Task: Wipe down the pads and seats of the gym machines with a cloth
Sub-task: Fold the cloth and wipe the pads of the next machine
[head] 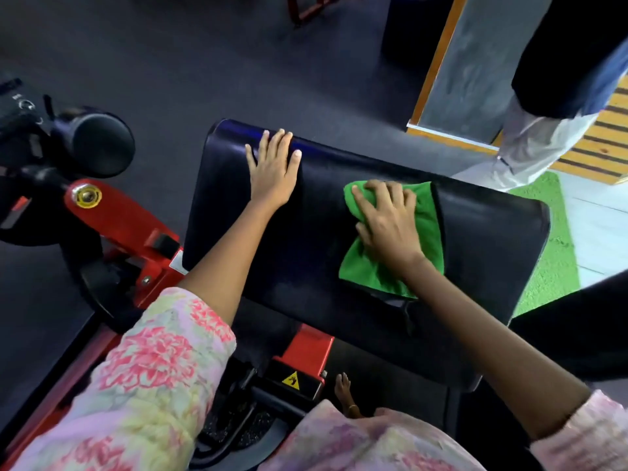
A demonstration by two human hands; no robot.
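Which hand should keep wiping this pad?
Right hand: its fingers already grip the green cloth on the black pad. The left hand lies flat, bracing the pad's far edge.

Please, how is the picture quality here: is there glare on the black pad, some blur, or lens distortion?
Head view: a bluish sheen runs along the far edge of the black pad, near the left hand; the floral sleeves at the bottom are soft and smeared; straight edges bend from the wide lens; the green cloth under the right hand looks oversaturated.

A gym: a padded black seat (339,266) on a red machine frame (136,229), dark rubber floor (170,62).
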